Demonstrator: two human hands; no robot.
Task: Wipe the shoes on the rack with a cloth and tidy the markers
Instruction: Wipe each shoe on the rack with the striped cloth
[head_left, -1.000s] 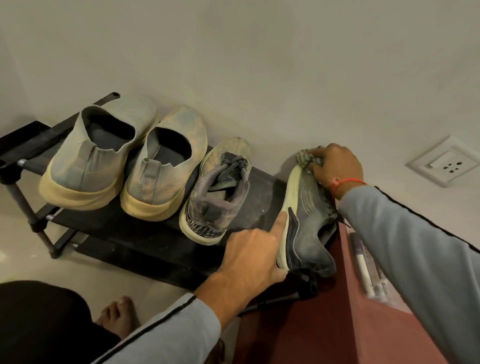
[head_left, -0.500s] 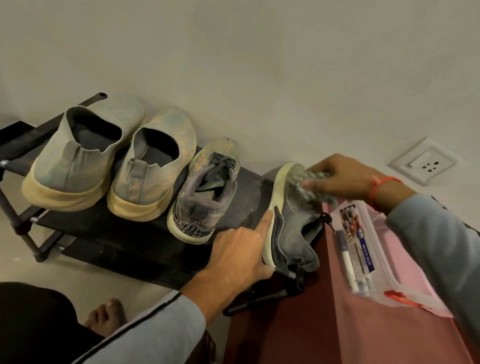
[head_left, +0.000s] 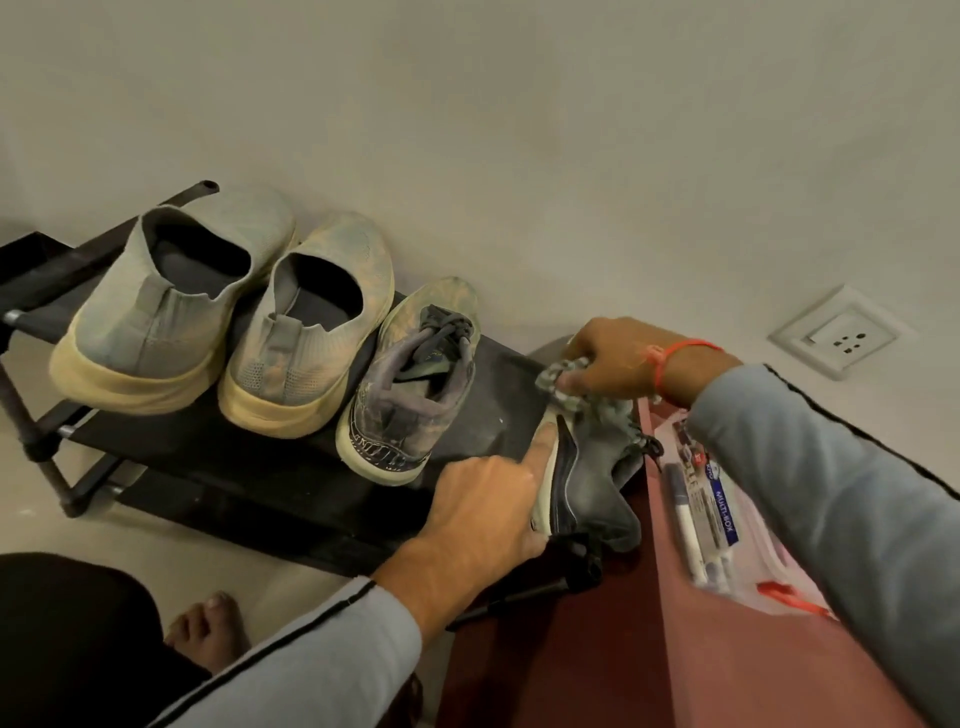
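Since the earlier frame the right hand (head_left: 618, 358) with the cloth (head_left: 558, 376) has come back from over the shoe's toe toward its middle, nearer the left hand; the grey shoe (head_left: 592, 478) sits where it was.

Near edge: a bare foot (head_left: 210, 631) on the pale floor, dark clothing at bottom left, grey sleeves on both arms. Right of that, a maroon surface (head_left: 571, 665) carries a clear plastic box (head_left: 727, 525) holding the markers (head_left: 685, 519), white barrels with dark caps, lying side by side; the box label reads "MULTI-BOX".

Left hand (head_left: 483, 514) holds the grey shoe at its near end: index finger stretched along the pale sole edge, other fingers curled at the heel. The shoe lies on its side at the right end of the black rack (head_left: 218, 457), touching the maroon surface.

Right hand pinches the crumpled grey cloth between thumb and fingers, cloth pressed on the shoe's upper. An orange thread circles that wrist.

Further left on the rack: a dusty laced sneaker (head_left: 410, 384), upright, then two pale slip-on shoes (head_left: 306, 332), (head_left: 171, 306) with yellowed soles, heels toward the camera. Far right, a white wall socket (head_left: 841, 332).
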